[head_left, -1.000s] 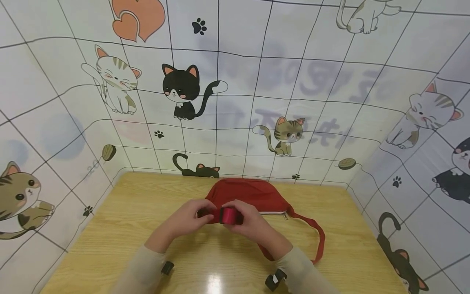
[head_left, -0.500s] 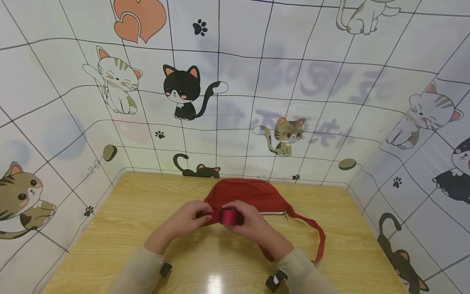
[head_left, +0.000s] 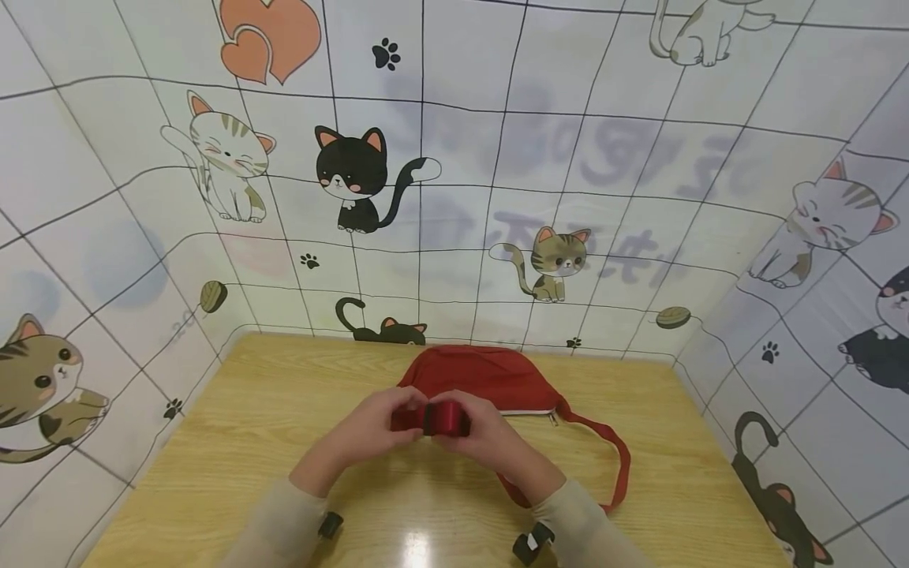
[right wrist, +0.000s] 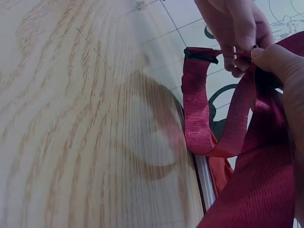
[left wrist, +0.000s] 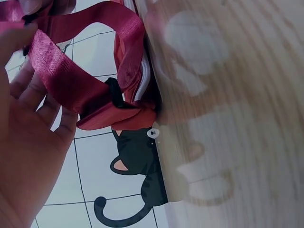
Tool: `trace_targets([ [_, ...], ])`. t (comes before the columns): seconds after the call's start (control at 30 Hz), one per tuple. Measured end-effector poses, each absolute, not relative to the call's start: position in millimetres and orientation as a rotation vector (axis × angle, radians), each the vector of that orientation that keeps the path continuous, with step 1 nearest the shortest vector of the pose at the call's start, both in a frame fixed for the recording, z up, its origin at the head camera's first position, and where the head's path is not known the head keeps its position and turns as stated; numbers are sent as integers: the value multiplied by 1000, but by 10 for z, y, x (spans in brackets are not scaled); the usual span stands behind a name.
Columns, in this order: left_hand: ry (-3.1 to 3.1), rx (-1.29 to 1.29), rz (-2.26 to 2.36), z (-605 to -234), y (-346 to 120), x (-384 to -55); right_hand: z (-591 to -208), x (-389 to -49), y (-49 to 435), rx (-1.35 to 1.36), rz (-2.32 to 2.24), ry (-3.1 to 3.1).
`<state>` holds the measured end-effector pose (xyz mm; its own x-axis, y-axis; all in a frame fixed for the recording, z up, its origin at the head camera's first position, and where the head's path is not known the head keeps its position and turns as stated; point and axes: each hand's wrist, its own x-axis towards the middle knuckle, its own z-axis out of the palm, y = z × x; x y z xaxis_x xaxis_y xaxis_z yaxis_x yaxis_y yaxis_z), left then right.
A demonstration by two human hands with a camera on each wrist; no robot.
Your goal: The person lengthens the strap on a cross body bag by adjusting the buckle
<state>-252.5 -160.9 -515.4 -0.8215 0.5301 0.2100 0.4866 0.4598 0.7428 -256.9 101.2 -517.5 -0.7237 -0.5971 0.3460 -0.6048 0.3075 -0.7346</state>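
A red waist bag [head_left: 483,379] lies on the table, its zipper edge facing the person. In front of it, both hands hold its red strap [head_left: 449,418] around a black slider buckle [head_left: 428,420]. The left hand [head_left: 372,426] pinches the strap just left of the slider. On the right side, the right hand [head_left: 486,430] grips the looped strap between thumb and fingers. A strap loop [left wrist: 66,88] hangs beside the left palm in the left wrist view, with a second black fitting [left wrist: 114,92] on it. The right thumb [right wrist: 275,59] presses near the slider.
The bag's other strap [head_left: 619,457] curves over the wooden table [head_left: 234,442] on the right. A cat-patterned wall covering [head_left: 454,197] encloses the back and sides. Black wrist-worn pieces [head_left: 533,543] show by the sleeves.
The left hand has shifted slightly right, closer to the right hand, and less strap shows between them. The right hand and the bag have barely moved.
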Motion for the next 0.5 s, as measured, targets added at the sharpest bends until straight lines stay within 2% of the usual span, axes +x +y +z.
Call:
trace_targets([
  [0.2,2731,960,1269,-5131,-1563,-2490,-5156,-2558,1053,1084,1558,-2605],
  [0.5,2836,1034,1178,-5122,-1542,-2489,-5050,-2583,1087,1269,1378,-2381],
])
